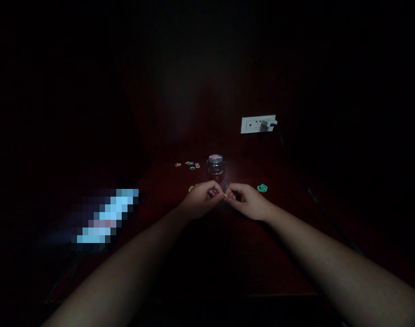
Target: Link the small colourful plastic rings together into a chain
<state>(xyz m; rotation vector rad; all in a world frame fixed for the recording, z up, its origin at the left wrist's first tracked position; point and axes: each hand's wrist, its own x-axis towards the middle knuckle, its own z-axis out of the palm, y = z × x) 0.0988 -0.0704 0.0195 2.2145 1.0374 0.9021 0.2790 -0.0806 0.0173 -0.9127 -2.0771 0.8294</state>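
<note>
seemingly midway: left hand (204,198) and right hand (245,200) pinching yellow band (224,195) between meeting fingertips; green bands (262,188) already clustering beyond right hand; glass jar (216,167) standing farther; mixed bands (187,163) lying scattered leftward, apparently left to handle.

A white wall socket plate (250,125) sits on the dark reddish wall (187,100), a white plug (267,123) pushed into its right end. A dark cable (316,200) runs down the right side of the dark red table (262,268). At left, a screen (108,220) glows blue, its content pixelated.
</note>
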